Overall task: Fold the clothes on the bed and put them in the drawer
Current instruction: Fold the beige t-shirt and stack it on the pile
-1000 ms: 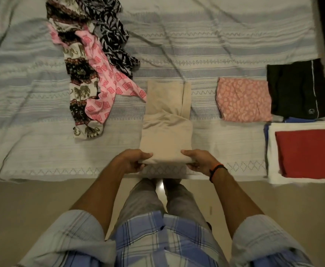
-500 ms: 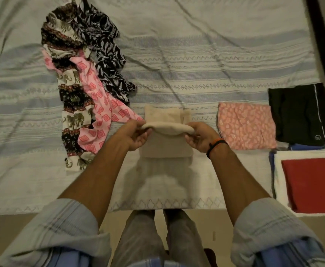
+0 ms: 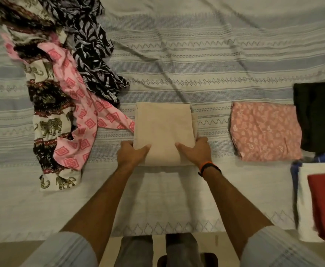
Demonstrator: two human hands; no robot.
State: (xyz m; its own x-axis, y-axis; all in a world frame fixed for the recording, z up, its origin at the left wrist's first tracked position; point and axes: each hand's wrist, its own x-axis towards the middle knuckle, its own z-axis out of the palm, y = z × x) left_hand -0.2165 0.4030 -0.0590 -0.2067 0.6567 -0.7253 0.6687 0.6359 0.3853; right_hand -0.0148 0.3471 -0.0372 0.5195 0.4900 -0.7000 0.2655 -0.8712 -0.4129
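Both hands gripping the near corners of the folded beige garment [image 3: 163, 132], left hand [image 3: 131, 154] and right hand [image 3: 195, 151], thumbs on top, fingers tucked under. Sitting mid-bed near the front edge. Could flop open if lifted unevenly. Unfolded patterned pile [image 3: 61, 89] waiting far left.

Folded garment [image 3: 163, 132] at centre of the bed [image 3: 206, 54], with the left hand [image 3: 131, 154] and right hand [image 3: 195, 150] on its near corners. Unfolded clothes [image 3: 61, 89] lie to its left; folded pieces [image 3: 264, 131] and a stack [image 3: 304, 199] to its right.
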